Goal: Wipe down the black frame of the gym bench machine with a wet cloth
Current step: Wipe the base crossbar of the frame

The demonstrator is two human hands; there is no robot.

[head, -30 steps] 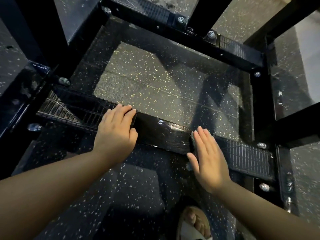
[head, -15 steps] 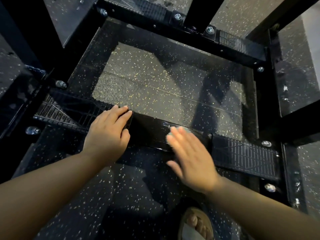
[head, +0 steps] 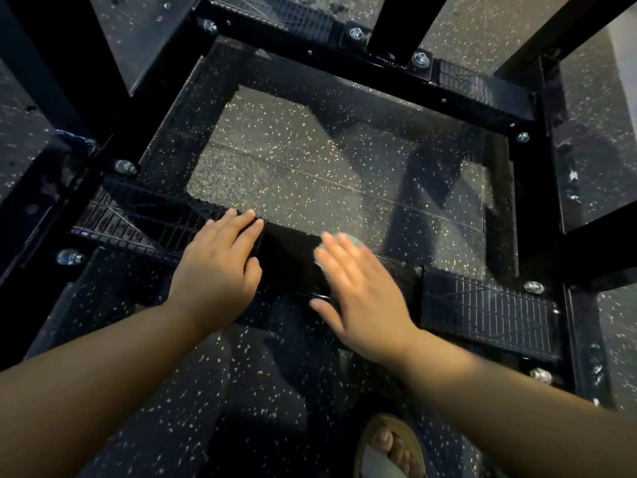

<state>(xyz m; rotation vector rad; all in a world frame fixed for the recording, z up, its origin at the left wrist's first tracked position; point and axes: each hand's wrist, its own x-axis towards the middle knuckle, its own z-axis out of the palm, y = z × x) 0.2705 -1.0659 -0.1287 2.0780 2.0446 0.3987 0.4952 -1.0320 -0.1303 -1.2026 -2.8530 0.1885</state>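
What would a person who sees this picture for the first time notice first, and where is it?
First the two bare hands at the centre: the left hand rests flat on the near black crossbar, and the blurred right hand presses a pale green cloth on the same bar. Next, the shiny bolts on the far bar, and a sandalled foot at the bottom edge.

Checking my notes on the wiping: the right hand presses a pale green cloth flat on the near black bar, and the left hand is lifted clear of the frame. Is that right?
Not quite. In the head view the left hand is not lifted; it rests flat on the near bar, at the end of its ribbed pad. The right hand does press the pale green cloth on that bar.
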